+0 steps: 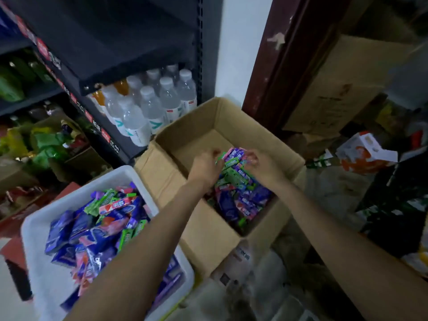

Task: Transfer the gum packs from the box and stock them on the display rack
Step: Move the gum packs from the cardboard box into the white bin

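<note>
An open cardboard box (pixel 208 230) sits in the middle, with a heap of purple, pink and green gum packs (pixel 240 198) piled in its near right part. Both my hands are inside it. My left hand (pixel 205 167) and my right hand (pixel 259 164) grip a bundle of gum packs (pixel 232 158) between them, lifted a little above the heap. To the left stands a white plastic bin (pixel 39 258) holding many more gum packs (pixel 97 228). My left forearm crosses over that bin's right side.
Dark shelving (pixel 115 54) rises at the left, with water bottles (pixel 148 105) on a low shelf and green snack bags (pixel 46 142) further left. A brown door frame (pixel 278 66), stacked cartons (pixel 342 89) and an orange-white box (pixel 363 154) crowd the right.
</note>
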Motion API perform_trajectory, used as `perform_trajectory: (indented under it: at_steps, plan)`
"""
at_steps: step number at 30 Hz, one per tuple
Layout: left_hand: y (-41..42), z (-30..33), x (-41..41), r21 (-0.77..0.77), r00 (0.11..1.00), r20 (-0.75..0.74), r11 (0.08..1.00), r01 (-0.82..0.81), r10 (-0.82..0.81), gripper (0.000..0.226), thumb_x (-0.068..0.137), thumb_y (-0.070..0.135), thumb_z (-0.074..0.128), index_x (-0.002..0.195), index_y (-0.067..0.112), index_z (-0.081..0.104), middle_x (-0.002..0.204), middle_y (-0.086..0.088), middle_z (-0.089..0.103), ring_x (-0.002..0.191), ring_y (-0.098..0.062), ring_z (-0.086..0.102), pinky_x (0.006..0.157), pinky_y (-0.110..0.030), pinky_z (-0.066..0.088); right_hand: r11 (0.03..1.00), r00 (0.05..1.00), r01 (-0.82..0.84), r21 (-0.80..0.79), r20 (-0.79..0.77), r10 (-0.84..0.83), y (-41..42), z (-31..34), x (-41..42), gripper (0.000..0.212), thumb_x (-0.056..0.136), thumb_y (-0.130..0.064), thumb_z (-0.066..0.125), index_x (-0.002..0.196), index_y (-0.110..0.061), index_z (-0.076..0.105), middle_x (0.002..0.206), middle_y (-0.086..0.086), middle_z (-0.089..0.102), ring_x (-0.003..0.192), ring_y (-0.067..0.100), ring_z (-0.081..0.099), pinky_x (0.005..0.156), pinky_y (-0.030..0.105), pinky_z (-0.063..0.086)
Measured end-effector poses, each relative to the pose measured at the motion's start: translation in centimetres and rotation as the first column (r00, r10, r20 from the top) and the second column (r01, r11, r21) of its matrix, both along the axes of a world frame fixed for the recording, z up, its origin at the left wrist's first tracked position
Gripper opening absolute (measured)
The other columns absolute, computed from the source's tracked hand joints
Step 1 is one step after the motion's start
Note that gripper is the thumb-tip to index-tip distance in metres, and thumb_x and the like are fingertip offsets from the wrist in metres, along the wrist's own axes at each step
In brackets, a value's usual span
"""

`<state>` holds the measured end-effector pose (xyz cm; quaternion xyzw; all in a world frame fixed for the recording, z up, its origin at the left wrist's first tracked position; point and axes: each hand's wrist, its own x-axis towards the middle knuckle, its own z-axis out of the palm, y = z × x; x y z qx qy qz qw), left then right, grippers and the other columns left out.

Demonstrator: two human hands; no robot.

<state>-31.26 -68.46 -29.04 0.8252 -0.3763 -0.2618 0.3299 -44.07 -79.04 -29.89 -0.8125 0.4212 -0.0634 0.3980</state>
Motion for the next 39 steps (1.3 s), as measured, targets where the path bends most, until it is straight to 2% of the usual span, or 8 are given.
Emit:
perform_trajectory:
  at_steps: [5,7,12,16,23,28,33,39]
  plan:
    - [-4.9,-4.5,-0.7,0.279,0.991,-0.102,0.959,-0.053,0.084,0.041,0.096,0.019,0.05,0.135,0.008,0.044,0.132,-0.018,0.054,0.119,-0.033,0.052,0.092,-0.032,0.04,0.975,0.981,-0.147,0.169,-0.099,0.165,-5.6,-3.9,0.3,0.058,0.087,-0.022,0.063,0.139,-0.021,0.038,0.138,0.005,0.047,0.123,0.024,0.049,0.102,0.046,0.041]
    - [-5.7,-6.1,-0.6,0.324,0.984,-0.129,0.943,-0.074,0.121,0.044,0.096,0.018,0.049,0.138,0.008,0.039,0.135,-0.019,0.05,0.121,-0.033,0.05,0.093,-0.032,0.039,0.961,0.955,-0.212,0.176,-0.172,0.242,-6.6,-4.9,0.7,0.069,0.085,-0.028,0.066,0.144,-0.024,0.03,0.148,0.004,0.033,0.133,0.023,0.037,0.11,0.044,0.032]
    - [-8.0,-8.9,0.6,0.286,0.986,-0.132,0.956,-0.06,0.101,0.057,0.094,0.017,0.055,0.145,0.009,0.031,0.149,-0.013,0.034,0.134,-0.028,0.036,0.109,-0.031,0.029,0.932,0.883,-0.322,0.168,-0.3,0.36,-8.8,-7.8,1.6,0.077,0.09,-0.029,0.06,0.151,-0.02,0.013,0.158,0.0,0.009,0.143,0.016,0.014,0.105,0.023,0.015]
    - [-10.1,-10.2,1.2,0.297,0.994,-0.104,0.955,0.017,0.014,0.068,0.087,0.023,0.067,0.143,0.007,0.033,0.144,-0.015,0.041,0.132,-0.029,0.037,0.106,-0.03,0.029,0.909,0.824,-0.386,0.158,-0.384,0.416,-8.7,-9.4,2.0,0.08,0.091,-0.03,0.059,0.15,-0.009,0.009,0.159,0.006,0.003,0.146,0.022,0.006,0.115,0.031,0.012]
    - [-9.1,-11.6,1.6,0.399,0.993,-0.052,0.914,-0.077,0.106,0.07,0.078,0.036,0.074,0.139,0.019,0.044,0.134,-0.014,0.042,0.123,-0.034,0.042,0.105,-0.043,0.037,0.882,0.81,-0.431,0.189,-0.349,0.471,-9.4,-9.7,2.0,0.079,0.09,-0.023,0.061,0.15,-0.007,0.011,0.159,0.005,0.003,0.146,0.018,0.004,0.115,0.027,0.008]
    - [-7.4,-11.7,2.4,0.482,0.996,-0.035,0.875,-0.055,0.082,0.068,0.077,0.038,0.075,0.136,0.019,0.047,0.128,-0.017,0.047,0.119,-0.035,0.045,0.101,-0.041,0.039,0.91,0.866,-0.394,0.131,-0.28,0.415,-8.7,-9.5,3.0,0.071,0.088,-0.013,0.063,0.147,-0.012,0.025,0.156,0.006,0.018,0.143,0.021,0.016,0.113,0.027,0.016]
    - [-6.8,-12.0,2.0,0.449,0.998,0.014,0.891,-0.067,0.068,0.07,0.077,0.032,0.075,0.138,0.02,0.042,0.13,-0.013,0.042,0.123,-0.032,0.041,0.103,-0.042,0.036,0.926,0.852,-0.375,0.054,-0.375,0.367,-8.3,-9.8,3.7,0.073,0.086,-0.023,0.066,0.147,-0.016,0.026,0.156,0.011,0.013,0.142,0.032,0.013,0.114,0.038,0.019]
    - [-7.5,-11.9,2.4,0.427,0.993,0.08,0.898,-0.108,0.082,0.059,0.082,0.025,0.07,0.136,0.021,0.046,0.13,-0.015,0.05,0.119,-0.034,0.048,0.097,-0.04,0.042,0.929,0.827,-0.368,0.045,-0.441,0.349,-7.8,-9.8,4.4,0.084,0.079,-0.038,0.072,0.145,-0.013,0.026,0.146,0.021,0.027,0.136,0.035,0.019,0.107,0.041,0.028]
